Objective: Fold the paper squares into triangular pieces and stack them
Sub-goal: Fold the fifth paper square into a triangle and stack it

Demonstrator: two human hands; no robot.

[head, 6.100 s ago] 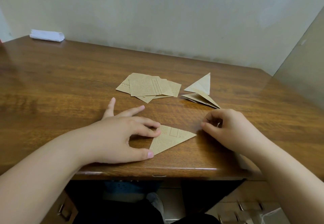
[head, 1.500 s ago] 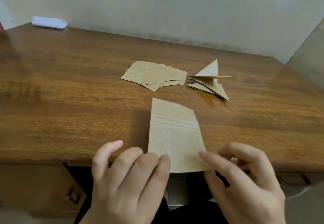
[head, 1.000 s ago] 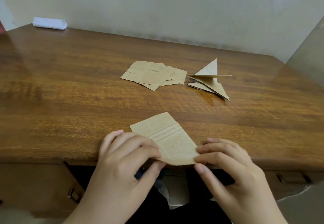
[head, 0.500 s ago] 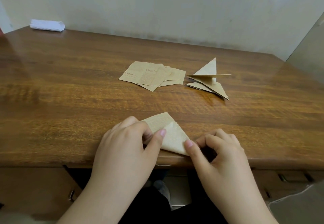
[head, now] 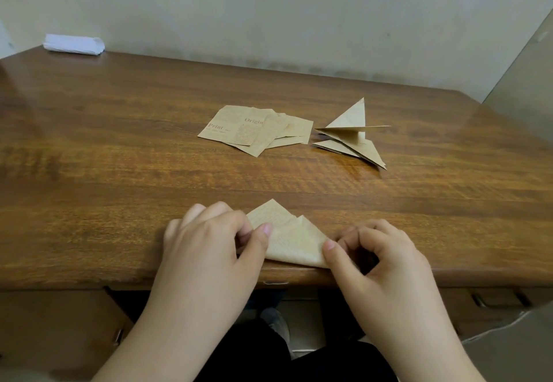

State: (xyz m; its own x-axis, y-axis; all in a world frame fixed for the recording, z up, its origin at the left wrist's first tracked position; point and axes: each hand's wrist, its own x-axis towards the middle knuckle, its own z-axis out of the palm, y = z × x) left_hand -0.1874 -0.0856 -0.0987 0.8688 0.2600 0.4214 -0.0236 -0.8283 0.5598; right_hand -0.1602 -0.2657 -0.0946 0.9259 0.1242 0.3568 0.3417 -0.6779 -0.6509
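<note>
A half-folded sheet of tan printed paper lay at the near edge of the desk, its lower corner reaching that edge. One corner had been turned over onto the sheet, so two peaks showed, a taller one behind and a lower one just right of it.

The left hand rested on the sheet's left side. Its fingers were curled over the paper's left part and its thumb pressed down on the sheet, so it pinched that side. The right hand was at the sheet's right side, fingers bent in toward the palm, with the thumb on the sheet's right corner. Whether the bent fingers also held the paper could not be told; the thumb at least pinned the corner against the desk.

Beyond the sheet, toward the wall, a loose pile of unfolded squares lay flat and overlapping, with the words "Print" and "Origin" readable on the top one. Just right of the squares stood the triangles, a small untidy stack with one flap raised upright and one lying level across the rest. The squares and triangles were nearly touching.

Far left of the squares, at the desk's back corner against the wall, lay a white bundle.
</note>
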